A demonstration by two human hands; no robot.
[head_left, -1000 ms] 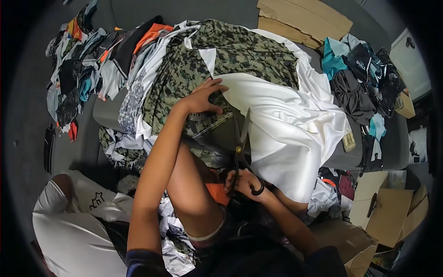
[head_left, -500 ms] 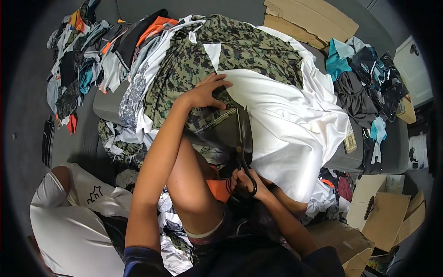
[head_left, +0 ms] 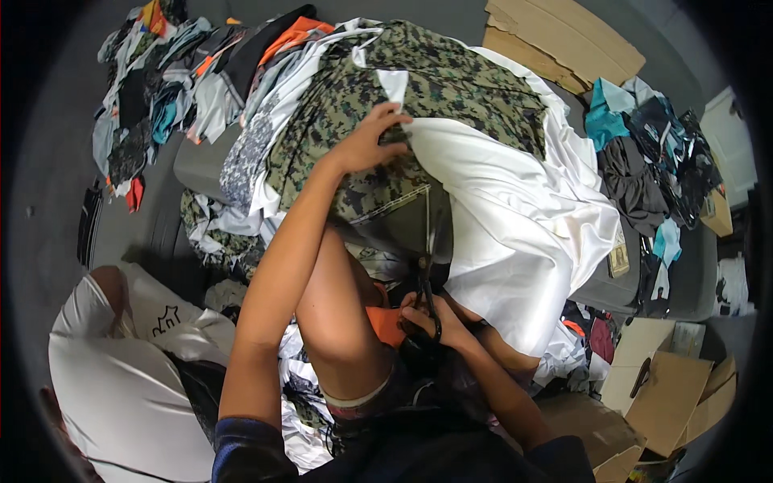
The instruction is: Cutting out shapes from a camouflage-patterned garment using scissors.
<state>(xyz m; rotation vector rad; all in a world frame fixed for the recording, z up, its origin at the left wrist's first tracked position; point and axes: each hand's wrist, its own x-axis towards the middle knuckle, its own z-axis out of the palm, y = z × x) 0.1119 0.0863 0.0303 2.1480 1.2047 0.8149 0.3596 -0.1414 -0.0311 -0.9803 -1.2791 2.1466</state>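
My right hand [head_left: 433, 320] grips a pair of black-handled scissors [head_left: 424, 264], blades pointing away from me and close together. The blades lie along a dark panel beside the edge of a large white cloth [head_left: 507, 201]. Farther off, my left hand [head_left: 372, 143] is over the camouflage cloth [head_left: 322, 137], thumb and fingers apart, fingertips by the white cloth's near-left corner. Both cloths are spread across the grey couch. A pale seam line runs over the camouflage piece toward the scissors. Part of the dark panel is hidden in shadow near my knee.
Mixed garments [head_left: 153, 97] lie heaped at the far left. Flattened cardboard [head_left: 564, 40] rests at the back. Dark and teal clothes [head_left: 636, 169] sit at the right, above open cardboard boxes [head_left: 668, 402]. White printed fabric [head_left: 137, 378] bulges at the lower left.
The view has shifted slightly, so the scene sits farther right. The scissor blades have come closer together. My left hand remains over the camouflage cloth.
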